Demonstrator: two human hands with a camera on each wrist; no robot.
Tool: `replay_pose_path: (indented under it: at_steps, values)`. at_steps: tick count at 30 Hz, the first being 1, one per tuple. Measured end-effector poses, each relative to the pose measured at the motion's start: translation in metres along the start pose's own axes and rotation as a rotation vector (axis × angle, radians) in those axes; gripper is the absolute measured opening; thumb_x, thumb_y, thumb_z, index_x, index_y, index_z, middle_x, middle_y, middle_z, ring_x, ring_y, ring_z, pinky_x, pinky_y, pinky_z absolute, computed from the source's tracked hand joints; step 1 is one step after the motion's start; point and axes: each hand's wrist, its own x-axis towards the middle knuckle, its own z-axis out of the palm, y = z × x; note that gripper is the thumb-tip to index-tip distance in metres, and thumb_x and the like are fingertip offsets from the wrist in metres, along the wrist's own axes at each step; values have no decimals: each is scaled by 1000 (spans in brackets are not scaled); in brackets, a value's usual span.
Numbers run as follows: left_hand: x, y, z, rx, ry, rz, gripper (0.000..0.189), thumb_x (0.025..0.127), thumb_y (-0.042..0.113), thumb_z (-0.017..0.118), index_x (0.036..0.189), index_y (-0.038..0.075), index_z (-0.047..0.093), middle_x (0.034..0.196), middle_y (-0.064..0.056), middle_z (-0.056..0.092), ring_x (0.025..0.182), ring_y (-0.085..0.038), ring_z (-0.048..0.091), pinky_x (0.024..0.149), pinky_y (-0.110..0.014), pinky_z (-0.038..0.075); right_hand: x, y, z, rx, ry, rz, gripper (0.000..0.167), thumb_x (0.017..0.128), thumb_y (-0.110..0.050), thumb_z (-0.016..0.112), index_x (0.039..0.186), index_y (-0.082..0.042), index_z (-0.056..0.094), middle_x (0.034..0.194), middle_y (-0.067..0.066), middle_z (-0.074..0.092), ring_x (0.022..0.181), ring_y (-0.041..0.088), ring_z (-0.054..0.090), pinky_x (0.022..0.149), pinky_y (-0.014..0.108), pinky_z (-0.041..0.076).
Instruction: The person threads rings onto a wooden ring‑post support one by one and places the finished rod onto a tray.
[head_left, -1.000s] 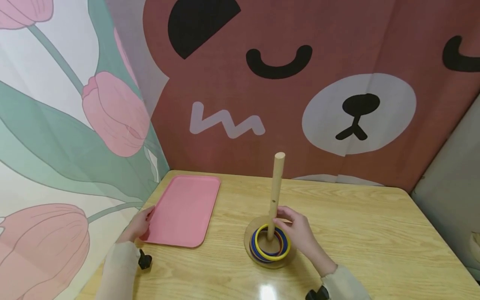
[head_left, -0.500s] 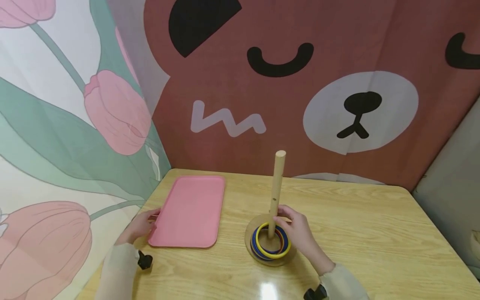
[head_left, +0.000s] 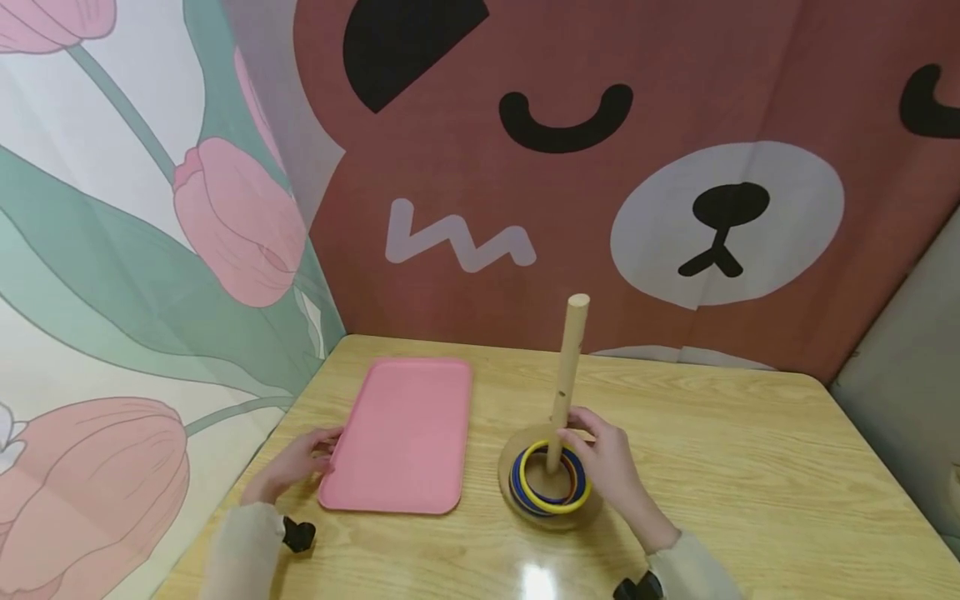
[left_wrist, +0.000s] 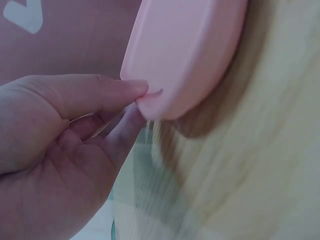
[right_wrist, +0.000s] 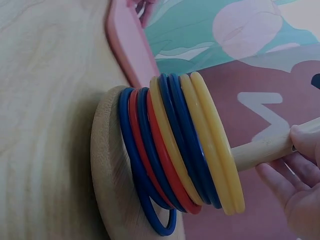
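In the head view my left hand (head_left: pixel 300 460) pinches the left edge of a pink rectangular tray (head_left: pixel 405 433). The left wrist view shows the thumb above the rim and fingers beneath the tray (left_wrist: pixel 175 45), with that edge raised off the tabletop. My right hand (head_left: pixel 609 460) grips the lower part of a wooden post (head_left: pixel 572 358), which leans slightly right. Around the post's foot, a stack of blue, red and yellow rings (right_wrist: pixel 215 145) lies on the round wooden base (right_wrist: pixel 107 165). One blue ring (right_wrist: pixel 162 227) hangs askew at the bottom of the stack.
Both things are on a light wood table (head_left: pixel 735 467). A brown bear-print cloth (head_left: pixel 450 300) hangs behind it, and a tulip-print cloth (head_left: pixel 150 250) covers the left side. The tray stands left of the ring stand, with a gap between them.
My left hand has shifted the tray rightward, nearer the ring stand. The post has moved slightly right and leans a little more, still gripped by my right hand.
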Motion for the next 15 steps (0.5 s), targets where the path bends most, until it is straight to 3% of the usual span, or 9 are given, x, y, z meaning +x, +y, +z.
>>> replay_pose_path:
  at_steps: [9, 15]
  values:
    - [4, 18, 32, -73, -32, -6, 62, 89, 2, 65, 142, -12, 37, 132, -35, 48, 113, -36, 58, 81, -19, 54, 5, -11, -14, -24, 44, -43, 22, 90, -9, 67, 111, -6, 69, 103, 19, 72, 104, 22, 68, 73, 30, 62]
    - [7, 33, 60, -125, -28, 3, 63, 88, 3, 68, 141, -12, 38, 129, -33, 48, 108, -31, 60, 77, -19, 55, 5, -18, -19, -37, 53, -40, 23, 89, -8, 68, 111, -6, 69, 103, 16, 73, 106, 32, 67, 73, 31, 62]
